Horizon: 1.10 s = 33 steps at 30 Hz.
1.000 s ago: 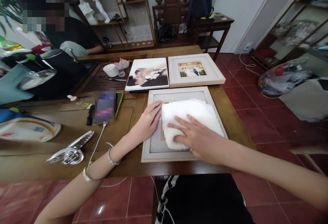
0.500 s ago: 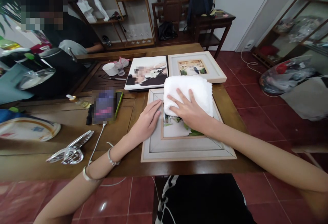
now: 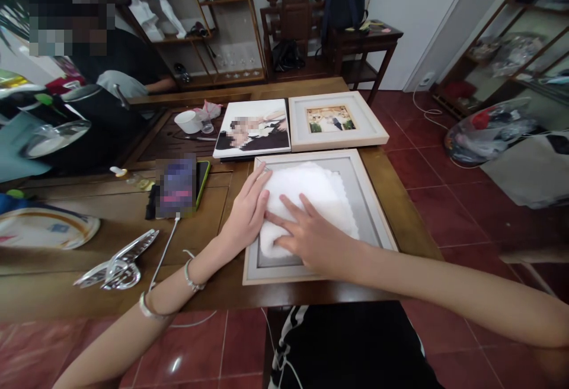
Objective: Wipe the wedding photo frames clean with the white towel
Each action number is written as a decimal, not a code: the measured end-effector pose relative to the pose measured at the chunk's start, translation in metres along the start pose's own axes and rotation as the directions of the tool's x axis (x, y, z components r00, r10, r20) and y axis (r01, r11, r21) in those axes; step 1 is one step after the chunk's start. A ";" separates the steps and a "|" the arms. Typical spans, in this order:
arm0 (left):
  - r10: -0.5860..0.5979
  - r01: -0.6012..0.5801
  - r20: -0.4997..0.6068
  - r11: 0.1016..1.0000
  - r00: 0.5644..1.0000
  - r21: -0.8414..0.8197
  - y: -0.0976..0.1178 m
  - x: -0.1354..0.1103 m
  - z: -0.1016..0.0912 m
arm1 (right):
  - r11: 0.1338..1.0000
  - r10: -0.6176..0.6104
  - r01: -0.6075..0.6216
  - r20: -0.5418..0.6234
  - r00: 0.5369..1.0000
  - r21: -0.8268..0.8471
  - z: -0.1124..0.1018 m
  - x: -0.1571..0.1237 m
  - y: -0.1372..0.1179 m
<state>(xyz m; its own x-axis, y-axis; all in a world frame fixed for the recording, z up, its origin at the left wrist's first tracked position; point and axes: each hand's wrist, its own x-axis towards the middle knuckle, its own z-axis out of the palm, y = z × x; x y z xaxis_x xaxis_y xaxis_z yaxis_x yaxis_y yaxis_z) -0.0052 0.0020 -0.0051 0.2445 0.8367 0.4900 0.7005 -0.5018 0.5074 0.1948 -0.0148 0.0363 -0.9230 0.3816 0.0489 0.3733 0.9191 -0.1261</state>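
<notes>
A picture frame [image 3: 377, 205] with a pale wooden edge lies flat near the front of the table. Spread over its middle is a folded white cloth [image 3: 306, 190], which hides the picture beneath. My right hand [image 3: 311, 238] presses flat on the cloth with its fingers apart. Along the frame's left side rests my left hand [image 3: 246, 211], fingers stretched out, touching the frame's edge and next to the cloth. Behind the frame lie a photo album [image 3: 253, 128] with a white and black cover and a second framed photo [image 3: 331, 119].
To the left are a phone [image 3: 178, 184] on a white charging cable, a shiny silver object [image 3: 120, 261], a dropper bottle [image 3: 133, 179] and a white cup [image 3: 188, 121]. Across the table sits a person [image 3: 128, 57]. A dark backpack [image 3: 344, 0] stands at the back.
My right hand has slid the white cloth toward me and to the left, so it covers the picture. My left hand stays at the frame's left edge.
</notes>
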 end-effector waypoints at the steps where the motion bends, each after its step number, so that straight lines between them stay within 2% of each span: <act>1: 0.000 0.000 0.001 1.000 1.000 0.003 0.001 0.000 0.000 | 1.000 -0.019 0.019 0.011 1.000 0.019 -0.001 -0.003 -0.004; 6: 0.015 -0.015 0.006 1.000 1.000 0.005 0.002 0.001 0.000 | 0.988 -0.099 0.084 0.107 0.989 0.133 -0.014 -0.023 -0.015; 10: 0.014 -0.016 0.040 0.999 0.999 0.041 0.001 0.001 0.000 | 0.973 -0.108 0.069 0.170 0.979 0.220 -0.032 -0.048 -0.012; 13: 0.023 -0.026 0.087 0.999 0.996 0.022 0.000 0.001 0.002 | 0.974 -0.059 0.021 0.160 0.985 0.224 -0.050 -0.065 -0.006; 15: 0.028 -0.027 0.109 0.999 0.994 -0.017 0.001 0.002 0.002 | 0.971 0.047 -0.079 0.143 0.989 0.225 -0.062 -0.071 0.000; 17: 0.027 -0.021 0.122 0.998 0.992 -0.052 0.002 0.002 0.002 | 0.959 0.189 -0.194 0.046 0.981 0.206 -0.070 -0.074 0.010; 18: 0.023 -0.016 0.123 0.998 0.992 -0.062 0.002 0.002 0.002 | 0.953 0.257 -0.244 -0.055 0.965 0.180 -0.072 -0.073 0.016; 20: 0.011 -0.003 0.122 0.998 0.992 -0.068 0.003 0.002 0.002 | 0.948 0.319 -0.305 -0.322 0.891 0.094 -0.070 -0.068 0.031; 22: 0.001 0.007 0.119 0.998 0.993 -0.065 0.003 0.002 0.002 | 0.948 0.266 -0.317 -0.533 0.803 -0.005 -0.064 -0.057 0.047; 23: 0.001 0.006 0.117 0.998 0.993 -0.064 0.003 0.002 0.002 | 0.951 0.219 -0.305 -0.582 0.783 -0.053 -0.060 -0.051 0.055; 24: 0.004 0.003 0.118 0.998 0.993 -0.064 0.003 0.002 0.002 | 0.953 0.176 -0.287 -0.597 0.782 -0.095 -0.055 -0.043 0.061; 26: 0.019 -0.012 0.116 0.998 0.993 -0.061 0.002 0.002 0.002 | 0.956 0.130 -0.250 -0.542 0.830 -0.153 -0.043 -0.025 0.070; 30: 0.023 -0.019 0.135 0.999 0.991 -0.036 0.002 0.003 0.000 | 0.972 0.101 -0.150 -0.254 0.962 -0.181 -0.017 0.010 0.069; 33: 0.011 -0.006 0.152 1.000 0.988 -0.031 0.002 0.004 -0.002 | 0.979 0.096 -0.115 -0.119 0.988 -0.165 -0.004 0.025 0.061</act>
<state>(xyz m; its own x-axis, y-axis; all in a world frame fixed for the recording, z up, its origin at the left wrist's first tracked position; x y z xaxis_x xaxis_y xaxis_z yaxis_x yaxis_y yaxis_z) -0.0037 0.0034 -0.0009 0.3512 0.8550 0.3815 0.6779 -0.5133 0.5263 0.1953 0.0516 0.0334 -0.8653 0.4772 0.1536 0.4873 0.8725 0.0348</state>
